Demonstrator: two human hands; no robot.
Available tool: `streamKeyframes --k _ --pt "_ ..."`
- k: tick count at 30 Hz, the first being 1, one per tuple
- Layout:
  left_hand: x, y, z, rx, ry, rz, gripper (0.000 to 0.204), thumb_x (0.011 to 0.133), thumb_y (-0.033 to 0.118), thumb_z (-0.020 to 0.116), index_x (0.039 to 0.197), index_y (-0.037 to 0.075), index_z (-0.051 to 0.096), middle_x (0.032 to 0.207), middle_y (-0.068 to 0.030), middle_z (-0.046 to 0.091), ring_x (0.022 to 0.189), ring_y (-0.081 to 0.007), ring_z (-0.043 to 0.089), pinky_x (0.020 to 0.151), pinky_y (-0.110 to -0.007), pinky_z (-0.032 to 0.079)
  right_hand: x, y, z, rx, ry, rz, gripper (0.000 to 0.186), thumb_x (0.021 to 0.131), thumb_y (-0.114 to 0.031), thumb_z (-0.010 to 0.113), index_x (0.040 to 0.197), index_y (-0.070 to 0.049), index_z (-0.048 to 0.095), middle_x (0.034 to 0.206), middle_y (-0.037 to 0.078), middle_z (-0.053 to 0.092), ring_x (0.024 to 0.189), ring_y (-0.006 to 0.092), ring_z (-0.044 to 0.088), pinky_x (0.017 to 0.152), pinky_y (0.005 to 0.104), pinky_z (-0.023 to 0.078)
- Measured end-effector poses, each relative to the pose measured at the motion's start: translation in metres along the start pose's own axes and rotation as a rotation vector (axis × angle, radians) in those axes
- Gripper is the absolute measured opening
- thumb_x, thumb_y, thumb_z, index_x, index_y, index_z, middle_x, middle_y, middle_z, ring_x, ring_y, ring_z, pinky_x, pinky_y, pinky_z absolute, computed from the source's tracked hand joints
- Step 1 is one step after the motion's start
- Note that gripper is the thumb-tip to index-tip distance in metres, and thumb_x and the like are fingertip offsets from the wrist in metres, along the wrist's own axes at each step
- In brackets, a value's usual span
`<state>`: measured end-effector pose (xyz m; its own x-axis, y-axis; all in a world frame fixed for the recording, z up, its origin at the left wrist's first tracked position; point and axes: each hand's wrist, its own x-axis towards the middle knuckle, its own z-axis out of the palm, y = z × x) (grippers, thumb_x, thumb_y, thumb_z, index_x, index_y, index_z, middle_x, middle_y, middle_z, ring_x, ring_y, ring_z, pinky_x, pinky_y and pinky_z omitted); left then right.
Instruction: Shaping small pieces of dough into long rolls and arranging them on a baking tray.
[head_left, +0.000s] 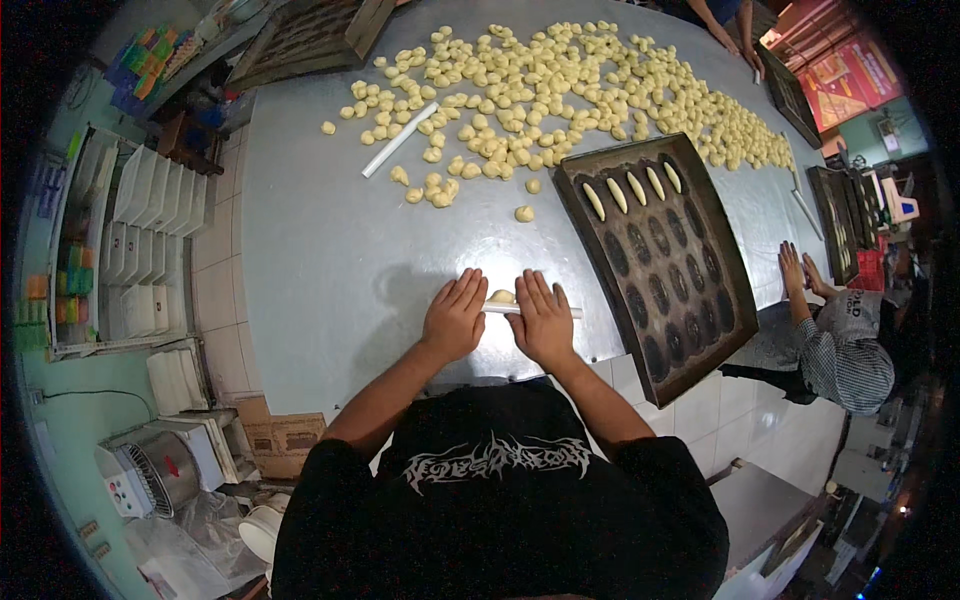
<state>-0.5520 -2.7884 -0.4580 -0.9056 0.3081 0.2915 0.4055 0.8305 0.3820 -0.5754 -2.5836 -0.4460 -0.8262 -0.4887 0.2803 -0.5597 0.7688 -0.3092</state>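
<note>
My left hand (455, 315) and my right hand (541, 318) lie flat, fingers stretched, over a thin white rod (497, 308) on the metal table (340, 230). A small pale dough piece (502, 296) shows between them, just beyond the rod and partly hidden by it. To the right, a dark, worn baking tray (660, 270) has oval hollows, with several pale dough strips (637, 188) in its far row. Many small dough balls (545, 85) are scattered over the far part of the table, near another white rod (400, 140).
Co-workers' hands show at the far right (748, 50) and right edge (790, 270) of the table, the latter beside a person in checked sleeves (845, 355). More trays (300, 45) sit at the edges. Left are a shelf of white bins (155, 200) and a steel mixer (160, 470).
</note>
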Motion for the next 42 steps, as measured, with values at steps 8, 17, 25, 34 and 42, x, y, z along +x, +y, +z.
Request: streamKeyframes --k 8,17,25,34,42 --pt "0.090 -0.034 0.000 0.292 -0.133 -0.073 0.067 0.088 0.032 0.056 0.143 -0.004 0.039 0.154 -0.0222 0.028 0.146 -0.0338 0.023 0.115 -0.056 0.019 0.088 0.039 0.014 -0.126 0.034 0.066 0.067 0.090 -0.038 0.051 0.143 0.002 0.039 0.152 0.021 0.034 0.144 0.0364 0.027 0.111 0.0632 0.020" --pt "-0.012 0.022 -0.008 0.059 -0.175 -0.073 0.071 0.085 0.030 0.059 0.141 -0.008 0.038 0.153 -0.0264 0.029 0.146 -0.0381 0.020 0.116 -0.056 0.018 -0.017 -0.008 0.011 -0.011 0.052 0.099 0.048 0.085 -0.020 0.061 0.126 0.002 0.054 0.137 0.022 0.052 0.132 0.0348 0.047 0.102 0.0583 0.034" --pt "0.034 0.010 0.004 -0.193 -0.063 -0.099 0.069 0.084 0.017 0.058 0.143 -0.009 0.034 0.153 -0.0268 0.027 0.145 -0.0382 0.022 0.116 -0.055 0.017 0.040 0.020 0.008 -0.165 0.102 0.098 0.040 0.091 -0.016 0.053 0.124 0.006 0.054 0.137 0.026 0.050 0.133 0.0398 0.044 0.107 0.0511 0.037" --pt "-0.041 0.025 -0.010 0.002 -0.381 0.079 0.065 0.095 0.030 0.049 0.149 -0.002 0.029 0.157 -0.0194 0.023 0.148 -0.0333 0.015 0.119 -0.052 0.008 -0.020 -0.032 0.001 0.218 0.048 0.109 0.040 0.087 -0.015 0.059 0.120 0.006 0.053 0.122 0.026 0.054 0.116 0.0428 0.051 0.098 0.0476 0.043" --pt "-0.032 -0.020 -0.002 -0.362 0.175 -0.141 0.035 0.085 0.002 0.055 0.119 -0.003 0.059 0.129 -0.0188 0.057 0.127 -0.0369 0.047 0.109 -0.045 0.036 0.067 -0.031 0.031 0.078 0.064 -0.008 0.061 0.088 -0.028 0.060 0.132 0.011 0.044 0.137 0.032 0.045 0.131 0.0458 0.040 0.109 0.0484 0.034"
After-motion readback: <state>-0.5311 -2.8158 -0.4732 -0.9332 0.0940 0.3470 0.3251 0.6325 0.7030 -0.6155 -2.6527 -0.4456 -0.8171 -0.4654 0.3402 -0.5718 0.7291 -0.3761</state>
